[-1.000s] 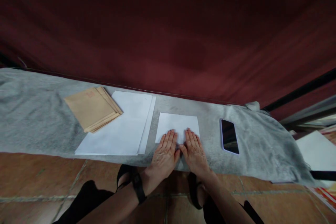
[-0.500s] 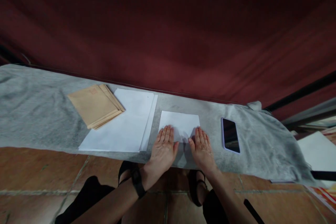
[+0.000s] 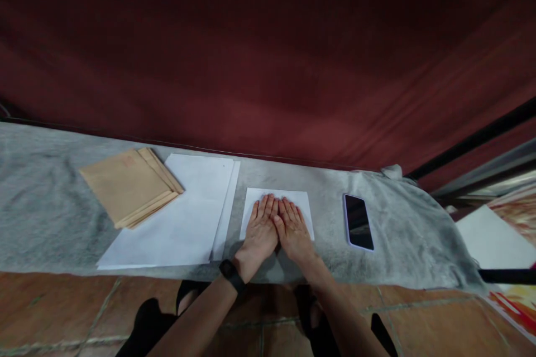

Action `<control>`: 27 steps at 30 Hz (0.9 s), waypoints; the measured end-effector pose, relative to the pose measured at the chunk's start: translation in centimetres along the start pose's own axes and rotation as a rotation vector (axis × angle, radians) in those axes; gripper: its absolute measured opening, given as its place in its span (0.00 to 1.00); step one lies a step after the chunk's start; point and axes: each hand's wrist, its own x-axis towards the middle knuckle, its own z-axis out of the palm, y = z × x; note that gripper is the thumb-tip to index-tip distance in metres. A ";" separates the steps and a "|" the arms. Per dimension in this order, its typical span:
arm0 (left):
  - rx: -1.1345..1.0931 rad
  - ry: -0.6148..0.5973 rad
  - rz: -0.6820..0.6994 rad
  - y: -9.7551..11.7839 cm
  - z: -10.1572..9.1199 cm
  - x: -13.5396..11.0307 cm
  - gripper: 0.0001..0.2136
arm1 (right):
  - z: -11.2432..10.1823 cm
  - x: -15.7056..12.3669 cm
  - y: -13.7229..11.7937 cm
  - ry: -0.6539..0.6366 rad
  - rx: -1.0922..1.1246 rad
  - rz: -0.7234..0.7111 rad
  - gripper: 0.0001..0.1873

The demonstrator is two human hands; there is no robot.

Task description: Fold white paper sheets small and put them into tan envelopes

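Observation:
A small white sheet of paper (image 3: pixel 296 196), perhaps folded, lies flat on the grey cloth. My left hand (image 3: pixel 262 228) rests palm down on its left half, fingers stretched toward the far edge. Beside it, touching it, my right hand (image 3: pixel 292 230) lies flat on the same sheet, its thumb reaching to the left hand. Both hands cover much of the paper's middle and near edge. To the left is a stack of larger white sheets (image 3: pixel 188 217), with several brown envelopes (image 3: pixel 129 184) overlapping its left side.
A phone (image 3: pixel 359 222) with a dark screen and pale purple case lies right of the paper. The grey cloth (image 3: pixel 326 206) covers a long narrow surface. Behind it hangs a dark red curtain (image 3: pixel 268 78). A black bar (image 3: pixel 506 276) and white paper (image 3: pixel 494 240) are at the far right.
My hands have come together from the sheet's two near corners to its middle, both still flat. The view has shifted slightly.

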 end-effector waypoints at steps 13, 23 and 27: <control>-0.011 0.105 -0.134 -1.3 1.0 0.0 0.27 | 0.6 0.1 2.8 0.096 -0.143 0.068 0.32; 0.000 0.122 -0.219 -2.0 -0.1 -1.0 0.28 | 0.3 -0.8 4.8 0.180 -0.177 0.146 0.34; -0.039 0.162 -0.171 -1.6 -0.6 -0.3 0.29 | -0.2 -0.2 4.3 0.189 -0.169 0.191 0.34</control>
